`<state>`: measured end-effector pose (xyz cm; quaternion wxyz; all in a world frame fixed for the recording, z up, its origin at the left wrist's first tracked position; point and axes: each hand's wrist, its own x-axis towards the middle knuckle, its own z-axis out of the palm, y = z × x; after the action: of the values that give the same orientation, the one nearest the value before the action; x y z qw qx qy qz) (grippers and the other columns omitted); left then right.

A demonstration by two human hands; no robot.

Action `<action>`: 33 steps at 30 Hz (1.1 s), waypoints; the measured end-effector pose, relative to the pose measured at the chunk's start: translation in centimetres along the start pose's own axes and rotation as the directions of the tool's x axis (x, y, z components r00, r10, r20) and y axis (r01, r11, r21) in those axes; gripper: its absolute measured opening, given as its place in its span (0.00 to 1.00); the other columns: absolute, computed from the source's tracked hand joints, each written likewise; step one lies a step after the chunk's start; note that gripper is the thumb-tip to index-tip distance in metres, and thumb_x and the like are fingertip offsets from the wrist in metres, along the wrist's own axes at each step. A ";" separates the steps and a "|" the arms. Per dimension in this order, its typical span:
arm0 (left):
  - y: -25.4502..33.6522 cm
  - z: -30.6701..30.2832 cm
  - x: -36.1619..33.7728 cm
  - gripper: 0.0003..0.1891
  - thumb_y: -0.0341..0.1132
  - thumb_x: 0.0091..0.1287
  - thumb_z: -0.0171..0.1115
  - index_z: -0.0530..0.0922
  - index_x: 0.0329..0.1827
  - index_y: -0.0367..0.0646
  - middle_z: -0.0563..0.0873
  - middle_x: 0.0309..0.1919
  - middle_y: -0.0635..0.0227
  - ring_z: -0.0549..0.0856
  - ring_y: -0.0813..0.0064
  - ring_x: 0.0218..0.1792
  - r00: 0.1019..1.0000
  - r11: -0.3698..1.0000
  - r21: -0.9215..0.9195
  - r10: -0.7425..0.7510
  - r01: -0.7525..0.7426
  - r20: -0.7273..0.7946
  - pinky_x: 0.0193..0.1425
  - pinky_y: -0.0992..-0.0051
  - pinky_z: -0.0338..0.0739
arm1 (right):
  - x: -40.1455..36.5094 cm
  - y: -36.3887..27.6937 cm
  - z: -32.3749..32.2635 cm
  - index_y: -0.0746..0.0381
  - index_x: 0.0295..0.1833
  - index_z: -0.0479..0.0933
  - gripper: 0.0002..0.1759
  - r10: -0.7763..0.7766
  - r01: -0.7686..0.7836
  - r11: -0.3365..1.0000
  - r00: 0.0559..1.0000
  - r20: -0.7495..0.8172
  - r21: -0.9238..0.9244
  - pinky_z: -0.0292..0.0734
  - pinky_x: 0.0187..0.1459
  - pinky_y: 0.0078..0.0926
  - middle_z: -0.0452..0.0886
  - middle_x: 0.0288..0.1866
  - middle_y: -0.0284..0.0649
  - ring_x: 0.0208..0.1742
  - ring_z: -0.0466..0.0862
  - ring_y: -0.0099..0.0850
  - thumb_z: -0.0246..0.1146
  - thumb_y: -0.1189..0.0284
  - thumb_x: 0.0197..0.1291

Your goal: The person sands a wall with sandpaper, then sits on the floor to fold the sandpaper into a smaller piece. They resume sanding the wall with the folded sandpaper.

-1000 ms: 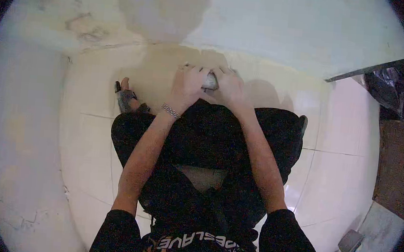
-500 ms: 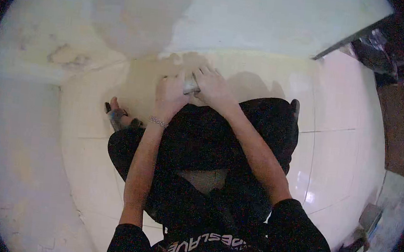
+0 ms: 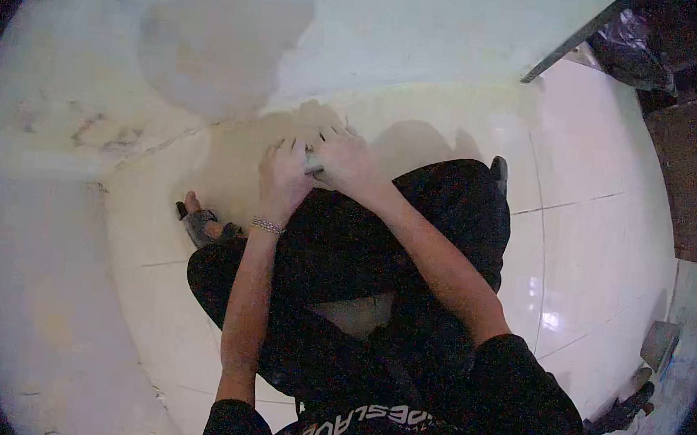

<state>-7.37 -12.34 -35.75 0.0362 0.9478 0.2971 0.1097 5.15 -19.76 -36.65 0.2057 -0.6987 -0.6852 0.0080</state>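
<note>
Both my hands meet just beyond my knees, close above the tiled floor. Between them is a small pale grey thing (image 3: 312,164), mostly covered by fingers; its kind cannot be made out. My left hand (image 3: 284,172), with a metal bracelet (image 3: 267,225) at the wrist, grips its left side with bent fingers. From the right, my right hand (image 3: 345,161) curls over the other side, knuckles up. The fingertips of both hands are partly hidden.
A pale, stained wall (image 3: 414,33) rises in front, with hand and head shadows on it. My bent legs in black trousers (image 3: 345,250) and a sandalled foot (image 3: 203,225) rest on the glossy tiles (image 3: 562,244). A dark bag (image 3: 632,56) and a brown panel (image 3: 688,173) stand at right.
The view has shifted and turned slightly. My right hand has come further over the pale grey thing and closer to my left hand, so less of it shows.
</note>
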 end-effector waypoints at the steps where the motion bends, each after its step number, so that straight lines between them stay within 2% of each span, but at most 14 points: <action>1: -0.1 0.2 0.0 0.17 0.34 0.47 0.68 0.78 0.41 0.41 0.82 0.37 0.54 0.81 0.52 0.43 1.000 1.000 -0.007 0.014 -0.014 0.003 0.51 0.60 0.74 | 0.1 -0.2 -0.2 0.64 0.43 0.77 0.25 0.011 -0.011 1.000 0.999 0.035 -0.019 0.73 0.56 0.39 0.78 0.44 0.46 0.52 0.78 0.41 0.72 0.59 0.42; 3: 0.0 -0.3 0.1 0.18 0.32 0.47 0.68 0.78 0.42 0.40 0.81 0.39 0.53 0.80 0.52 0.44 0.999 0.999 -0.019 0.043 -0.043 0.008 0.52 0.59 0.74 | 0.4 -0.7 -1.3 0.63 0.44 0.77 0.25 0.046 -0.043 0.999 0.990 0.136 -0.022 0.70 0.59 0.40 0.79 0.45 0.46 0.53 0.77 0.41 0.72 0.60 0.42; 5: 0.6 -1.0 0.0 0.19 0.31 0.47 0.68 0.77 0.44 0.39 0.79 0.41 0.54 0.78 0.52 0.46 0.999 0.997 -0.076 -0.001 0.004 0.033 0.53 0.58 0.73 | 0.7 -1.0 -2.7 0.63 0.46 0.78 0.26 0.086 -0.091 0.996 0.959 0.268 0.007 0.65 0.64 0.42 0.80 0.48 0.47 0.56 0.77 0.44 0.72 0.62 0.41; 8: 0.8 -1.0 0.0 0.19 0.29 0.47 0.67 0.76 0.44 0.39 0.78 0.44 0.54 0.76 0.53 0.48 0.999 0.991 -0.129 -0.035 0.039 0.028 0.54 0.58 0.71 | -0.1 -0.6 -1.6 0.64 0.46 0.78 0.21 0.055 -0.058 0.996 0.997 0.047 0.064 0.64 0.65 0.43 0.80 0.47 0.48 0.55 0.77 0.44 0.68 0.66 0.46; 11: 0.3 0.1 0.1 0.18 0.27 0.47 0.66 0.75 0.43 0.39 0.77 0.43 0.54 0.75 0.52 0.49 1.000 0.997 -0.072 -0.019 0.020 0.014 0.55 0.57 0.70 | 0.4 -0.1 0.7 0.64 0.44 0.79 0.15 0.030 -0.031 0.999 0.999 -0.040 -0.030 0.65 0.64 0.44 0.80 0.45 0.48 0.54 0.77 0.44 0.62 0.71 0.51; 14: 0.6 -0.2 0.4 0.17 0.27 0.47 0.65 0.75 0.42 0.39 0.78 0.42 0.53 0.75 0.51 0.49 0.999 0.997 -0.079 -0.009 0.005 -0.045 0.55 0.58 0.70 | 0.3 -0.2 2.2 0.65 0.46 0.74 0.27 0.072 -0.071 0.997 0.996 0.043 -0.018 0.71 0.55 0.39 0.78 0.44 0.47 0.52 0.77 0.42 0.72 0.63 0.41; 17: 0.6 0.8 0.2 0.17 0.27 0.47 0.64 0.74 0.42 0.38 0.78 0.42 0.53 0.75 0.51 0.49 0.998 0.999 -0.050 0.008 -0.011 -0.064 0.55 0.58 0.70 | -0.6 -1.1 0.6 0.65 0.45 0.74 0.25 0.064 -0.063 0.993 0.998 -0.001 -0.104 0.71 0.54 0.37 0.78 0.43 0.46 0.51 0.77 0.42 0.70 0.65 0.41; 21: 0.8 0.7 0.2 0.16 0.28 0.47 0.63 0.74 0.41 0.38 0.78 0.41 0.55 0.75 0.53 0.48 1.000 1.000 0.000 0.023 -0.023 -0.019 0.54 0.59 0.69 | -0.4 -1.2 0.1 0.65 0.42 0.75 0.21 0.107 -0.107 0.993 0.994 0.005 -0.041 0.71 0.53 0.37 0.79 0.42 0.46 0.50 0.77 0.42 0.69 0.69 0.42; 24: 0.9 1.3 0.1 0.16 0.28 0.46 0.63 0.74 0.39 0.39 0.77 0.38 0.57 0.76 0.55 0.46 0.993 0.997 0.037 0.070 -0.067 -0.091 0.53 0.60 0.68 | -0.5 -0.8 0.4 0.65 0.40 0.76 0.18 0.094 -0.095 0.994 0.995 -0.026 -0.046 0.72 0.52 0.36 0.79 0.39 0.46 0.49 0.78 0.42 0.69 0.70 0.41; 30: 1.6 1.6 0.0 0.17 0.30 0.44 0.65 0.74 0.38 0.41 0.77 0.37 0.59 0.76 0.57 0.44 0.978 0.990 0.127 0.083 -0.059 -0.190 0.48 0.63 0.69 | -0.6 -0.3 0.9 0.65 0.38 0.77 0.17 0.082 -0.085 0.994 0.995 -0.051 -0.069 0.74 0.50 0.35 0.80 0.37 0.45 0.46 0.79 0.41 0.69 0.70 0.40; 33: 0.8 2.7 -0.1 0.18 0.31 0.45 0.65 0.74 0.41 0.40 0.77 0.38 0.59 0.77 0.58 0.44 0.989 0.989 0.131 0.086 -0.070 -0.124 0.48 0.63 0.70 | -0.7 -0.3 0.7 0.64 0.37 0.77 0.18 0.093 -0.094 0.994 0.995 -0.024 -0.058 0.75 0.48 0.35 0.82 0.37 0.44 0.45 0.81 0.40 0.70 0.69 0.38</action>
<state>-6.34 -13.09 -38.31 -0.0474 0.9501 0.2677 0.1531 4.65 -20.21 -37.37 0.1918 -0.7357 -0.6495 -0.0100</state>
